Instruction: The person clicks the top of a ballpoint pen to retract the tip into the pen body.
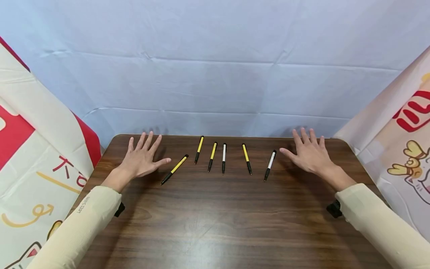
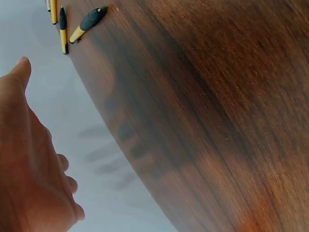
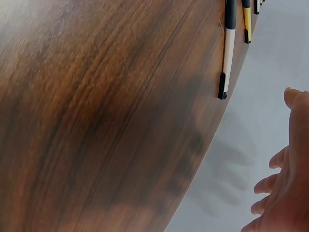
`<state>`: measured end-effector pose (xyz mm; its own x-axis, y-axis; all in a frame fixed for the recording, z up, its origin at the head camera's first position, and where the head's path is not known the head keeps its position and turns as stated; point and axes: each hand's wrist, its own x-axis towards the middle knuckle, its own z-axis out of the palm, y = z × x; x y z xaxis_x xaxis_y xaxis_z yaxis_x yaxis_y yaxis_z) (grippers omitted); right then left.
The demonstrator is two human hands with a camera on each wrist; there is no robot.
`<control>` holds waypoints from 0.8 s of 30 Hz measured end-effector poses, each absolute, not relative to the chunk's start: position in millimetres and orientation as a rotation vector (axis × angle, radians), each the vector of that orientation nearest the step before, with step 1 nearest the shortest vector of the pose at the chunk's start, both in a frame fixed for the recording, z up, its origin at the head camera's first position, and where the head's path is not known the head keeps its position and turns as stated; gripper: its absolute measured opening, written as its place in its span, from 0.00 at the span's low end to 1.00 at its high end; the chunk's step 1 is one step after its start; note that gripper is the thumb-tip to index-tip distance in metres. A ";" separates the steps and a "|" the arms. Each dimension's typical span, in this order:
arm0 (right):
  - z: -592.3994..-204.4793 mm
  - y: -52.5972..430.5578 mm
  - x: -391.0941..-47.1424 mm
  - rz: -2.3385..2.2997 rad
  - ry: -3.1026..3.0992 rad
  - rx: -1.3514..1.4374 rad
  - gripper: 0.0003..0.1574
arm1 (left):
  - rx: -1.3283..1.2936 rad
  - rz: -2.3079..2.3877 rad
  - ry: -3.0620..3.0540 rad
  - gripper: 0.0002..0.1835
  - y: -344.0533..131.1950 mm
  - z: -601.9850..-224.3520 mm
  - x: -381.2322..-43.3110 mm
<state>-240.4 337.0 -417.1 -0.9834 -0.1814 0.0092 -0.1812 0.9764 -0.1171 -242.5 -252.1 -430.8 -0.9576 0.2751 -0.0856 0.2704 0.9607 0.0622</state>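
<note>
My left hand (image 1: 140,158) is spread above the far left of the table, palm down, holding nothing. Beside its thumb lies a slanted yellow pen (image 1: 174,169) with a black grip. My right hand (image 1: 309,153) is likewise spread at the far right, fingers straight and nothing held. Nearest to its thumb is a white pen (image 1: 270,165) with a black grip. Between them lie a yellow pen (image 1: 199,150), another yellow pen (image 1: 212,157), a white pen (image 1: 224,158) and a third yellow pen (image 1: 246,158). In the wrist views both hands cast shadows on the tabletop and cloth.
The brown wooden table (image 1: 208,224) has rounded far corners. A pale cloth backdrop (image 1: 215,86) hangs right behind its far edge. Printed cloths stand at the left (image 1: 47,149) and right (image 1: 403,149) sides.
</note>
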 end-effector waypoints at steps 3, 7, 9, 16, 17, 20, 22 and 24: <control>-416.9 333.2 -241.3 -0.183 3.127 -0.303 0.66 | 0.425 0.079 3.012 0.58 -251.3 -430.7 -242.3; -416.8 327.1 -242.9 -0.175 3.150 -0.332 0.65 | 0.430 0.089 3.011 0.57 -250.5 -429.5 -240.8; -416.6 324.8 -243.0 -0.172 3.161 -0.345 0.64 | 0.434 0.090 3.011 0.57 -249.8 -429.6 -240.2; -420.5 315.4 -242.9 -0.174 3.149 -0.400 0.62 | 0.446 0.108 3.016 0.57 -249.8 -431.1 -239.2; -421.3 313.7 -242.7 -0.173 3.144 -0.408 0.62 | 0.447 0.108 3.017 0.56 -249.5 -430.7 -238.9; -422.8 307.7 -242.0 -0.172 3.134 -0.428 0.61 | 0.450 0.101 3.018 0.56 -248.1 -430.4 -238.2; -423.3 303.4 -241.2 -0.173 3.128 -0.440 0.61 | 0.454 0.094 3.016 0.56 -247.0 -430.4 -238.0; -423.5 298.6 -240.5 -0.179 3.122 -0.451 0.61 | 0.458 0.089 3.012 0.56 -245.8 -430.6 -237.5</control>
<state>-240.5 298.6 -423.5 -0.9590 -0.2813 0.0341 -0.2833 0.9527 -0.1096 -237.5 -245.8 -430.6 -0.9506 0.2991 -0.0832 0.2937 0.9532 0.0719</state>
